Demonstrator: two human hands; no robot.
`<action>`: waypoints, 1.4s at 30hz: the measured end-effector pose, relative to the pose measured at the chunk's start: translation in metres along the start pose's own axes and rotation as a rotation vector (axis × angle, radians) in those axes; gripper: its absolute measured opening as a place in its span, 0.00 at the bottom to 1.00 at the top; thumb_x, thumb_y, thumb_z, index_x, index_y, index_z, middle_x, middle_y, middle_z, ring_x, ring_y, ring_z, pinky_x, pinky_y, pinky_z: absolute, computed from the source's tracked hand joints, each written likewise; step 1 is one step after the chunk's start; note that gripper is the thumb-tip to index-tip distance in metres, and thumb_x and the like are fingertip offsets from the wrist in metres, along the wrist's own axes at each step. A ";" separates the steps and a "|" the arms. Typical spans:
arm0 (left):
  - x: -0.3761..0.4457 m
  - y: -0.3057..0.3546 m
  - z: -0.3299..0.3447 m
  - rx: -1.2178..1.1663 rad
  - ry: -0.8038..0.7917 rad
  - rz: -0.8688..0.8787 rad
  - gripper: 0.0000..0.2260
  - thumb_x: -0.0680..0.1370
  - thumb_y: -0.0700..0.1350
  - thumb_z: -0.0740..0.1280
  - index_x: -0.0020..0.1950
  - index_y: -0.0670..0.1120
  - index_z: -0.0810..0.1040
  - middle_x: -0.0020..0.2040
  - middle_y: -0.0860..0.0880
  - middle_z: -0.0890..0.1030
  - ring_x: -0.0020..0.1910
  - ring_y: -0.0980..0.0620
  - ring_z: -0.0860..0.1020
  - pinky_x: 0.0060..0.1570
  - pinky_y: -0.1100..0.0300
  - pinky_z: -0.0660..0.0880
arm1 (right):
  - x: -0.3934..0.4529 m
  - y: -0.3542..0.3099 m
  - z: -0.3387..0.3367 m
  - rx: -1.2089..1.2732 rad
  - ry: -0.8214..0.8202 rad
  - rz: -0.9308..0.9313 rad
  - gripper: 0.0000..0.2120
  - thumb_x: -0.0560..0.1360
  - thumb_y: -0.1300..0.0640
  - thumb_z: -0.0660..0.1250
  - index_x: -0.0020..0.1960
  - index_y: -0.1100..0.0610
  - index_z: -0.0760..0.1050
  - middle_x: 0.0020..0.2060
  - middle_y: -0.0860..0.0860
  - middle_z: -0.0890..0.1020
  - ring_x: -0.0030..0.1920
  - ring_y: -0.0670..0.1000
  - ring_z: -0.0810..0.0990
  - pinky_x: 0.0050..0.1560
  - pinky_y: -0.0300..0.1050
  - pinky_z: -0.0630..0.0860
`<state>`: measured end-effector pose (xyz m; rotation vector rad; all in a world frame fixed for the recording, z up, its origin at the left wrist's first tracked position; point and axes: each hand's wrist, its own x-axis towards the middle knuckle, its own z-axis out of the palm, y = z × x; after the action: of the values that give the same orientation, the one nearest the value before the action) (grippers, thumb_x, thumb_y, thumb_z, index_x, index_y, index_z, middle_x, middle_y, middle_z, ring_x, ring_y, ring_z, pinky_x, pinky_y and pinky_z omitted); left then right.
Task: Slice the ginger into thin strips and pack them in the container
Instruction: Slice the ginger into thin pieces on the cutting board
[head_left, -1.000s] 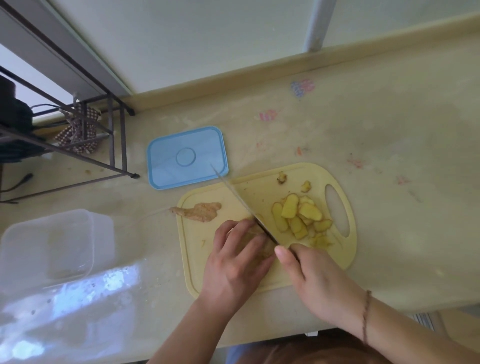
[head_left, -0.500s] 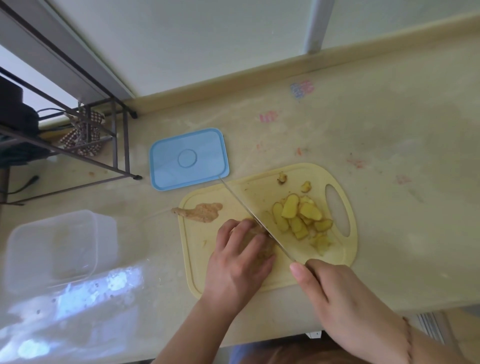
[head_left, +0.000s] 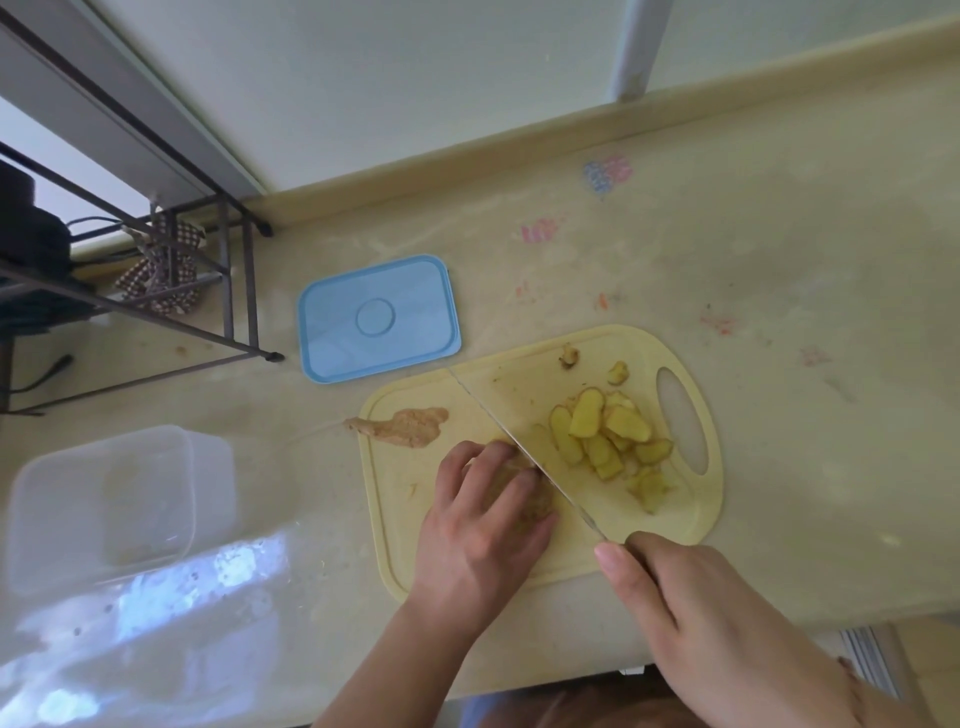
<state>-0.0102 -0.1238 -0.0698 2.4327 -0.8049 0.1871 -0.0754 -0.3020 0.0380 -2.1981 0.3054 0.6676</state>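
A person works at a pale, stained surface (head_left: 727, 249), slicing ginger on a yellow cutting board (head_left: 691, 514) that lies at the centre. At nine o'clock from the board a clear container (head_left: 98, 499) stands open and appears to hold no ginger; its blue lid (head_left: 379, 317) lies flat at eleven o'clock, just beside the board's far edge. A dark wire rack (head_left: 156, 291) stands at ten o'clock.

The right hand (head_left: 717, 613) is closed round the handle of a knife (head_left: 519, 441), forefinger laid along it, the blade angled across the board. The left hand (head_left: 483, 525) curls over the ginger piece (head_left: 511, 491), fingertips pinning it against the blade's left face. A heap of cut slices (head_left: 602, 431) lies at three o'clock from the blade, and a strip of peel (head_left: 405, 426) at ten o'clock on the board's left rim.

The root looks firm and knobbly, likely to roll and damp at the cut face, so a tucked-finger hold close behind the blade seems safest. The slices look light and thin, best gathered in a loose pinch.
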 end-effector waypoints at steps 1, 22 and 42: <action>0.000 0.000 0.000 -0.004 -0.001 -0.001 0.10 0.73 0.48 0.77 0.50 0.44 0.85 0.58 0.45 0.80 0.56 0.39 0.75 0.57 0.55 0.74 | 0.000 0.000 0.000 -0.003 -0.003 0.003 0.26 0.71 0.32 0.40 0.33 0.52 0.62 0.33 0.27 0.72 0.35 0.41 0.73 0.34 0.39 0.67; -0.002 -0.004 -0.002 -0.011 -0.008 0.032 0.10 0.74 0.48 0.77 0.50 0.43 0.84 0.57 0.43 0.80 0.56 0.39 0.74 0.59 0.54 0.73 | 0.000 0.022 0.011 0.014 0.086 -0.002 0.36 0.66 0.23 0.34 0.32 0.52 0.63 0.31 0.35 0.76 0.32 0.45 0.73 0.31 0.37 0.65; 0.002 0.000 -0.001 0.003 0.007 0.029 0.09 0.75 0.47 0.75 0.50 0.43 0.85 0.57 0.44 0.81 0.55 0.38 0.76 0.58 0.54 0.74 | -0.002 0.009 0.009 -0.057 0.012 0.011 0.33 0.65 0.23 0.31 0.32 0.48 0.59 0.35 0.25 0.73 0.37 0.40 0.74 0.33 0.39 0.68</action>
<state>-0.0084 -0.1240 -0.0684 2.4231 -0.8374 0.2077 -0.0841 -0.3011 0.0288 -2.2570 0.3084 0.6769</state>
